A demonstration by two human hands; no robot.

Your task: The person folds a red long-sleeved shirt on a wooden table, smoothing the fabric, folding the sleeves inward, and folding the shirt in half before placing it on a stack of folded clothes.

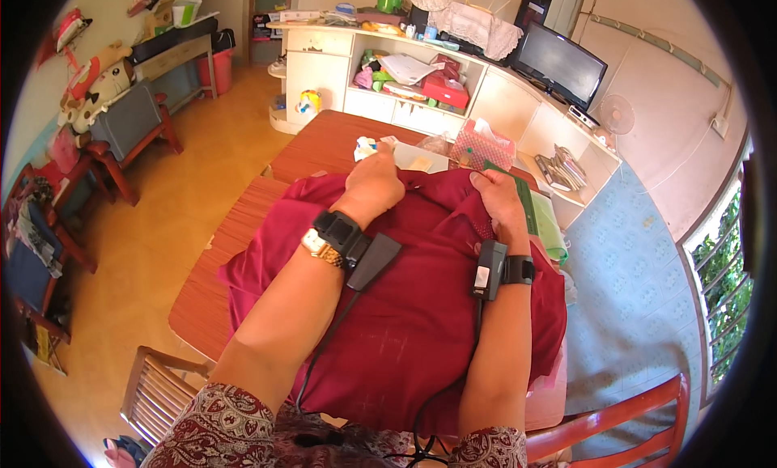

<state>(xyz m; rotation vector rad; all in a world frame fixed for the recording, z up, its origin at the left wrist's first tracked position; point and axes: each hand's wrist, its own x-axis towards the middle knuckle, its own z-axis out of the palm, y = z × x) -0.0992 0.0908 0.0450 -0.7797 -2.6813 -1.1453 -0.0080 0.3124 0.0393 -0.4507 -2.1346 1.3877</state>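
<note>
A dark red cloth garment (388,310) is spread over the wooden table (243,225) in front of me, its near end hanging at the table's edge. My left hand (375,186) is at the garment's far edge, its fingers curled and partly hidden behind the hand. On the right, my right hand (502,195) pinches the far edge between thumb and fingers. Both wrists wear black strapped devices with cables, and a gold watch (322,247) is on the left wrist. Just beyond the cloth lie a pink patterned tissue box (482,146) and a white crumpled item (365,148).
Green folded material (546,225) lies at the table's right side. A slatted chair (158,395) stands near left, a red wooden chair (613,425) near right. Behind the table is a white cabinet (315,67) with a television (561,64) on it.
</note>
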